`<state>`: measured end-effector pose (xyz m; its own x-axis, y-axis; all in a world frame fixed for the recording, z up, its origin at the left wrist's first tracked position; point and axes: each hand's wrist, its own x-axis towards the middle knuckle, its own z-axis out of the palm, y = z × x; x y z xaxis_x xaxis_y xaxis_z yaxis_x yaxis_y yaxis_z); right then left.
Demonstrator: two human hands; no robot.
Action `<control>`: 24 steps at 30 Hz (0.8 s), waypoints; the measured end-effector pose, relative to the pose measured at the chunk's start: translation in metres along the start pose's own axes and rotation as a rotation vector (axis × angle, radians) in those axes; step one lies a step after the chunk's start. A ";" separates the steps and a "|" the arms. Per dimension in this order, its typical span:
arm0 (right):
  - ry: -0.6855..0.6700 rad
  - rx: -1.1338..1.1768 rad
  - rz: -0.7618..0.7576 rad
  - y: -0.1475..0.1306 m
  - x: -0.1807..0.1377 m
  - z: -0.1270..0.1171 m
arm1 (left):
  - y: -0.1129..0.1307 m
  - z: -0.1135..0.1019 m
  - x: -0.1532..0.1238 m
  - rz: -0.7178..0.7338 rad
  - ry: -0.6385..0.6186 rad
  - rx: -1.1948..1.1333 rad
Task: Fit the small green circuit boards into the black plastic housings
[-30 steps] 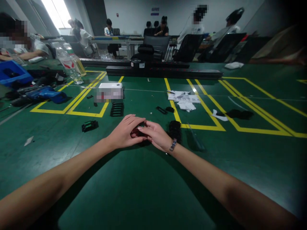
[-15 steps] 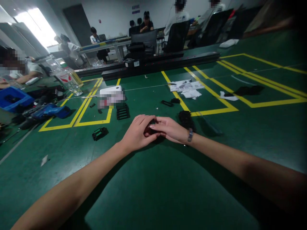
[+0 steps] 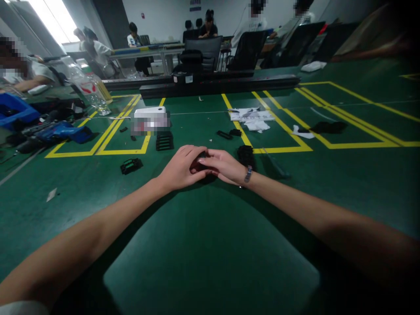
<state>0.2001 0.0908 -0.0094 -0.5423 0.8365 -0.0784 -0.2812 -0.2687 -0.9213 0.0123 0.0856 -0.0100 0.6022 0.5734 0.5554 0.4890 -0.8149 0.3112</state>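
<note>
Above the green table (image 3: pixel 203 245), my left hand (image 3: pixel 179 168) and my right hand (image 3: pixel 225 165) meet with fingers curled round a small black part (image 3: pixel 202 154). Most of that part is hidden by the fingers, so its kind cannot be made out. A bracelet (image 3: pixel 248 174) circles my right wrist. Just beyond this wrist lies a black ribbed part (image 3: pixel 245 154). To the left of my left hand rests a black open frame (image 3: pixel 130 166), and a black slotted piece (image 3: pixel 164 141) lies farther back.
Two small black pieces, one a narrow frame (image 3: pixel 224 134), lie ahead. Torn white paper (image 3: pixel 251 116), a white device (image 3: pixel 150 112), clear bottles (image 3: pixel 93 89), a blue power tool (image 3: pixel 70 132) and a blue bin (image 3: pixel 15 113) surround them. A long black rail (image 3: pixel 219 86) crosses behind. Several people sit beyond.
The view has tilted and shifted, so my hands and the table items appear slightly higher and farther left. Both hands keep the same hold on the black part.
</note>
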 end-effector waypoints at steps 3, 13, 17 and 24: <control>0.011 -0.006 -0.004 -0.001 -0.001 0.002 | 0.001 0.000 0.000 0.005 -0.001 0.017; 0.016 0.003 -0.052 0.003 -0.001 0.002 | -0.005 0.003 -0.001 0.042 0.022 0.017; 0.025 -0.016 -0.044 0.003 0.000 0.001 | -0.006 0.004 -0.001 0.060 0.026 0.021; 0.021 -0.032 -0.051 0.002 0.000 0.003 | -0.003 0.003 0.000 0.048 0.008 0.039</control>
<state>0.1974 0.0886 -0.0100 -0.5109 0.8588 -0.0387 -0.2826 -0.2103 -0.9359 0.0125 0.0886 -0.0135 0.6204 0.5330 0.5754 0.4839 -0.8374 0.2541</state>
